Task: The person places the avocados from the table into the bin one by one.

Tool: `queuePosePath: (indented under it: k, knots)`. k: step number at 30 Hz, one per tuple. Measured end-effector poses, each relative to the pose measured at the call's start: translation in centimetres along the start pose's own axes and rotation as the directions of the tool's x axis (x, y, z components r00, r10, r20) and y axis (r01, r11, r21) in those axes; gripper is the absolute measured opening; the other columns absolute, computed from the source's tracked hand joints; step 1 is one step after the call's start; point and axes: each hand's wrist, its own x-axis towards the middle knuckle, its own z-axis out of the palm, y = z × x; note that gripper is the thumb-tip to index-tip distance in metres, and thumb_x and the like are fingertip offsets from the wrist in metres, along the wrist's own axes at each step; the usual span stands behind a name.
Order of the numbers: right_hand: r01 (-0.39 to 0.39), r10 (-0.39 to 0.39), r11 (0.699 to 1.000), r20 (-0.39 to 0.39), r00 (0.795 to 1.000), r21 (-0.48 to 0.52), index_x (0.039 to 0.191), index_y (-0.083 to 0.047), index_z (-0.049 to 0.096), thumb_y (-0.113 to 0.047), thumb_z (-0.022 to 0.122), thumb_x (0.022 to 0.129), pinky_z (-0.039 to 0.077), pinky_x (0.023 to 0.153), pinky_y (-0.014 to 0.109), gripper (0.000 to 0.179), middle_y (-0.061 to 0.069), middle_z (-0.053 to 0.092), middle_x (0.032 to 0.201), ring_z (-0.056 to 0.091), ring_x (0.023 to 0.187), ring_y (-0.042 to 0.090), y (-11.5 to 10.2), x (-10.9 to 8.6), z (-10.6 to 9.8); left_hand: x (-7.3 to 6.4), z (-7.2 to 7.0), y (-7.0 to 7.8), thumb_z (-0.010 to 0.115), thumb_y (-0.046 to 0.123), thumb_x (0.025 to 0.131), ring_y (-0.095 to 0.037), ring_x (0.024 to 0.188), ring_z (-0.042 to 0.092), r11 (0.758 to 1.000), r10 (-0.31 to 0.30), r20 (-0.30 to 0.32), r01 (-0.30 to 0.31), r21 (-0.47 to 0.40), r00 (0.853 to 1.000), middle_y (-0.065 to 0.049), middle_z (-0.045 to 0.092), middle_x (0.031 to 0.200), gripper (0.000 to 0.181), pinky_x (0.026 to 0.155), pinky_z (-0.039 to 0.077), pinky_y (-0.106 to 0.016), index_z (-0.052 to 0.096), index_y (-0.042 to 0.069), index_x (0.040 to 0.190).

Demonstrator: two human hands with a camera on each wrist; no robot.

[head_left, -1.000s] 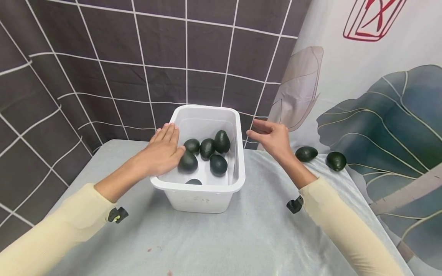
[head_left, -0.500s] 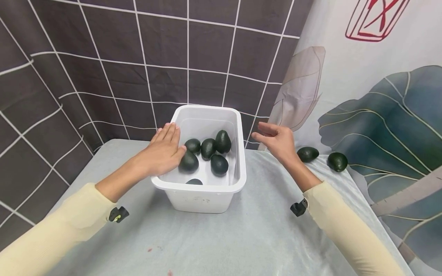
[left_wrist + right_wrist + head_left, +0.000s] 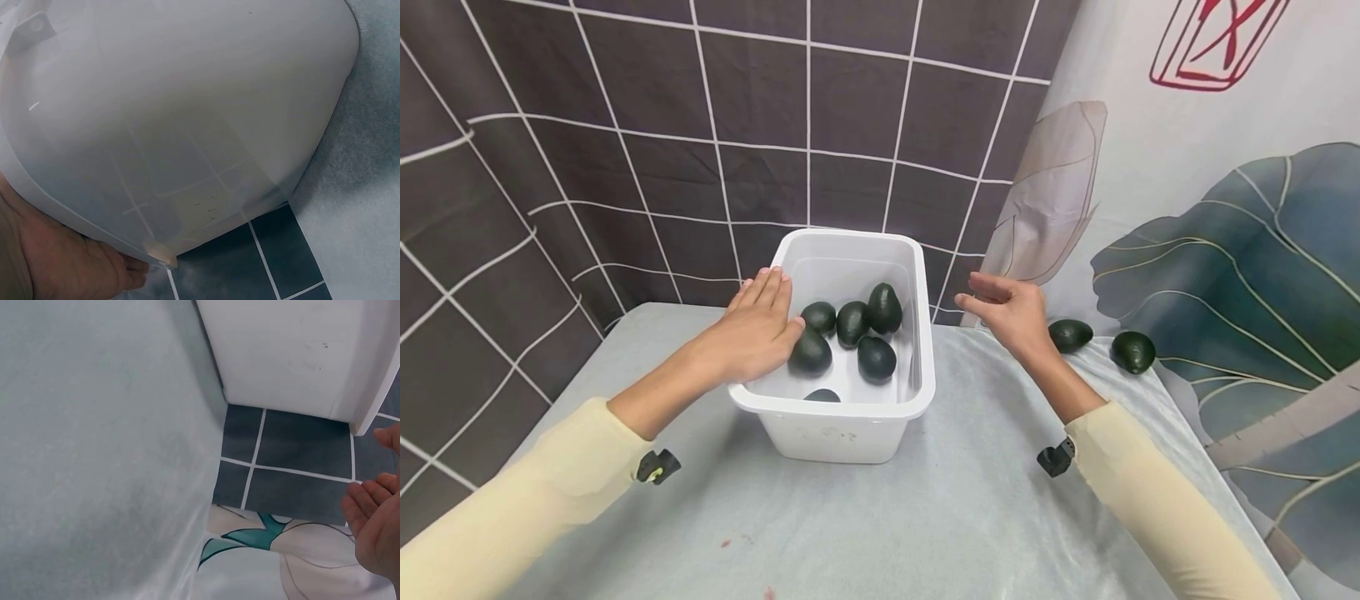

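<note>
A white plastic bin (image 3: 842, 429) stands on the cloth-covered table with several dark green avocados (image 3: 876, 358) lying in it. My left hand (image 3: 752, 333) rests flat on the bin's left rim, fingers straight and together. In the left wrist view that hand (image 3: 75, 262) lies along the rim's outer edge. To the right of the bin, my right hand (image 3: 1011, 312) hovers apart from it, holding nothing, thumb and fingers apart. The right wrist view shows its relaxed fingers (image 3: 369, 497) near the bin's wall. Beyond the right wrist, an avocado (image 3: 1070, 335) lies on the table.
Another avocado (image 3: 1132, 352) sits near the table's right edge. A dark tiled-pattern curtain (image 3: 760, 108) hangs behind and left of the bin, and a leaf-print curtain (image 3: 1240, 250) hangs on the right. Pale grey cloth (image 3: 850, 525) covers the table.
My right hand has drifted right and slightly down, away from the bin, its fingers still apart. The left hand and the avocados stay put.
</note>
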Motion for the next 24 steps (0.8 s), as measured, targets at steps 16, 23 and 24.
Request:
queuePosePath:
  k: [16, 23, 24]
  knots:
    - [-0.008, 0.008, 1.0, -0.016, 1.0, 0.01, 0.143, -0.006, 0.078, -0.033, 0.089, 0.097, 0.054, 0.084, 0.003, 0.055, 0.017, 0.08, 0.14, 0.076, 0.134, 0.042, 1.3, -0.5, -0.9, 0.0, 0.1, 0.0, 0.028, 0.037, 0.119, -0.048, 0.177, -0.011, 1.0, 0.005, 0.0, -0.005, -0.002, 1.0, -0.032, -0.006, 0.187, 0.078, 0.144, -0.003, -0.065, 0.007, -0.013, 0.175]
    - [-0.041, 0.04, 0.999, -0.025, 0.999, -0.032, 0.144, -0.007, 0.078, -0.039, 0.088, 0.098, 0.052, 0.086, 0.004, 0.057, 0.016, 0.08, 0.142, 0.076, 0.135, 0.037, 1.6, -0.7, -1.3, 0.1, 0.1, -0.1, 0.028, 0.037, 0.119, -0.048, 0.177, -0.011, 1.0, 0.004, 0.0, -0.004, -0.001, 1.0, -0.032, -0.006, 0.187, 0.078, 0.144, -0.004, -0.065, 0.006, -0.013, 0.175]
    - [-0.049, 0.048, 0.998, -0.026, 0.999, -0.033, 0.144, -0.007, 0.078, -0.04, 0.088, 0.098, 0.052, 0.086, 0.004, 0.058, 0.016, 0.08, 0.142, 0.076, 0.136, 0.037, 1.6, -0.7, -1.3, 0.0, 0.1, -0.1, 0.028, 0.037, 0.119, -0.048, 0.177, -0.011, 1.0, 0.003, 0.0, -0.003, -0.001, 1.0, -0.032, -0.006, 0.187, 0.078, 0.144, -0.004, -0.065, 0.006, -0.013, 0.175]
